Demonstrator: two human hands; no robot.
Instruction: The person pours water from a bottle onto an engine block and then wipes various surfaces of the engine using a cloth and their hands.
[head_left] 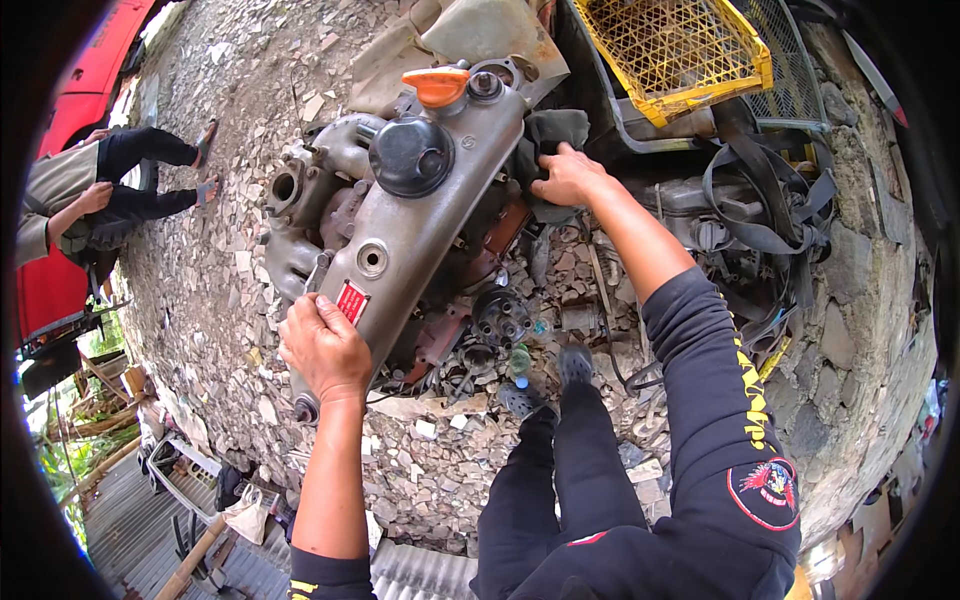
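Judging by pose, grey valve cover [418, 245] is likely steadied by curled left hand [326, 348], grasp unclear; dark cloth [556, 127] is touched by right hand [573, 178], grip unclear.

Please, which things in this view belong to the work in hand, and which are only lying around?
Likely part of the work:
grey engine cover, with the left hand at its edge
orange cap
black round cap
dark piece at the right hand, kind unclear

Probably only lying around:
yellow crate
dark straps
pale bag
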